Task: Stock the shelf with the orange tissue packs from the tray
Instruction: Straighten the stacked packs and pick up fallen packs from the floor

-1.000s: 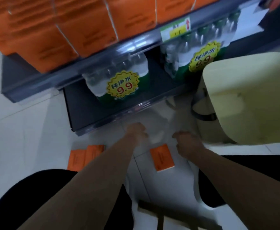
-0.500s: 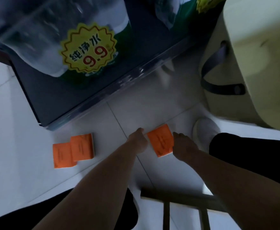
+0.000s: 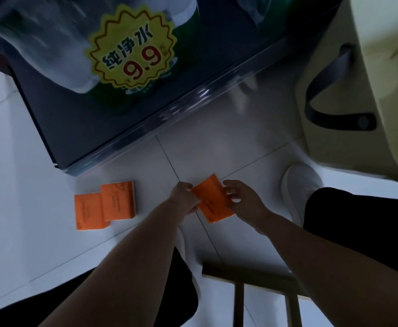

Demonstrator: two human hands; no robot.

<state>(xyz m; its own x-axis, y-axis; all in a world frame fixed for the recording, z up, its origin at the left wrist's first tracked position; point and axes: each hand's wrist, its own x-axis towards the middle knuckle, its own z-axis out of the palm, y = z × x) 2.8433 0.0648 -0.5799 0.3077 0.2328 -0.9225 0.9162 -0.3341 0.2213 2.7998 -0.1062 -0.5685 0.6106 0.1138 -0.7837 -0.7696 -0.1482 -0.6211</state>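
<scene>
An orange tissue pack (image 3: 213, 201) lies tilted on the white floor tiles between both hands. My left hand (image 3: 183, 200) grips its left edge with thumb and fingers. My right hand (image 3: 245, 202) hovers at its right edge, fingers spread; whether it touches the pack is unclear. Two more orange tissue packs (image 3: 106, 205) lie side by side on the floor to the left, one overlapping the other. The dark bottom shelf (image 3: 80, 128) runs diagonally above them.
Shrink-wrapped water bottles (image 3: 75, 43) with a yellow 9.9 price sticker stand on the bottom shelf. A cream container (image 3: 334, 128) with a dark strap handle stands at the right. My white shoe (image 3: 299, 185) is beside it. A wooden frame (image 3: 252, 277) lies near my knees.
The camera tipped down and closer to the floor. Both hands lowered onto the single orange pack, and my left hand took hold of its edge, lifting that side slightly.
</scene>
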